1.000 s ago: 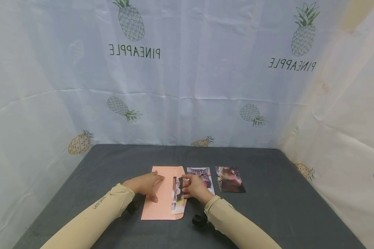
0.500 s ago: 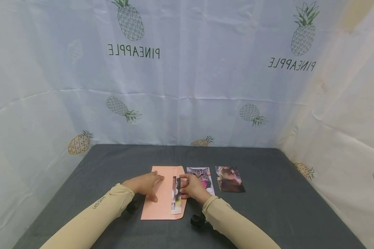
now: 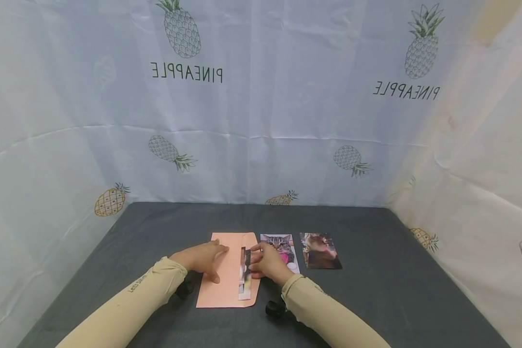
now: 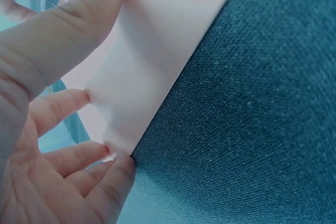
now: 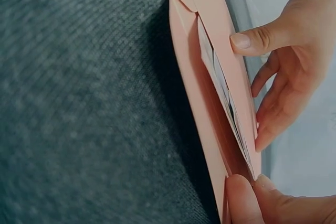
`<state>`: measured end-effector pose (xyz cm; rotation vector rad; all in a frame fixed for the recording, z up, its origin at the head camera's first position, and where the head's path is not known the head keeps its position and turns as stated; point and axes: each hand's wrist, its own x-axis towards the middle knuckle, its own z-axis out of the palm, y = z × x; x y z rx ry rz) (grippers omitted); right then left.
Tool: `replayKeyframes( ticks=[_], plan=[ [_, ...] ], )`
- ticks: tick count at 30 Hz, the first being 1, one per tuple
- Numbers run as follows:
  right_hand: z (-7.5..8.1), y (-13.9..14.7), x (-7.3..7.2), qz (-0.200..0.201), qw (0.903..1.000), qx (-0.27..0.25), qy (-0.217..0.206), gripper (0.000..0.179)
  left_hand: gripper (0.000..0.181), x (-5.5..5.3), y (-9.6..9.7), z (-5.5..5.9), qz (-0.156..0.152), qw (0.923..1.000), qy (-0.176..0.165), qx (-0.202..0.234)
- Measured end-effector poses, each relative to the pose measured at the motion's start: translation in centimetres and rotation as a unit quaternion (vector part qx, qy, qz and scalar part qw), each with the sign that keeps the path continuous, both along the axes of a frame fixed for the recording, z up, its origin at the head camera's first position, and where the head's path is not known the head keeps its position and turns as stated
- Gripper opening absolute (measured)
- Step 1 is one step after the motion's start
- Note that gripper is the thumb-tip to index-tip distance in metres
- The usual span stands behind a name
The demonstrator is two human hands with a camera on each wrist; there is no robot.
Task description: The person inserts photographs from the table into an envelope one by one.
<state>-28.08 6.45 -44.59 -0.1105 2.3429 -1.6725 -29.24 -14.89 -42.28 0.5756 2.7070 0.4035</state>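
A salmon-pink envelope (image 3: 217, 296) lies on the dark cloth, its opening facing right. My left hand (image 3: 202, 259) rests on its left half, thumb and fingers spread. A narrow strip of photos (image 3: 244, 285) shows at the opening. At their right edge, my right hand (image 3: 270, 263) pinches them between thumb and fingers. In the right wrist view, the pale photo edges (image 5: 206, 51) lie inside the gaping envelope (image 5: 184, 51), my right thumb (image 5: 241, 203) at their near end. The left wrist view has the envelope's edge (image 4: 157, 61) beside my left fingers (image 4: 58, 106).
Just right of the envelope lies a tabby cat photo (image 3: 282, 240), partly behind my right hand. Farther right is a brown, dark photo (image 3: 324, 253). A pineapple-print curtain (image 3: 261, 111) hangs around the table (image 3: 365, 304).
My right hand has moved slightly left with the photos, and the strip showing at the envelope's opening has narrowed. My left hand and the envelope have stayed in place.
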Motion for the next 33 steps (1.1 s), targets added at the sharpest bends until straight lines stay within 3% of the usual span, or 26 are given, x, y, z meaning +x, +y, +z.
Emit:
replayKeyframes(
  ticks=[19,33],
  plan=[
    [-0.53,-0.28,-0.28,0.02,0.9994,0.029,0.001,0.048,0.088,0.02,-0.1,-0.13,0.004,1.0,-0.005,0.006],
    [-0.47,-0.51,-0.32,0.014,0.9992,0.037,0.001,0.054,0.087,0.02,-0.03,-0.15,0.002,1.0,0.003,0.001]
  ],
)
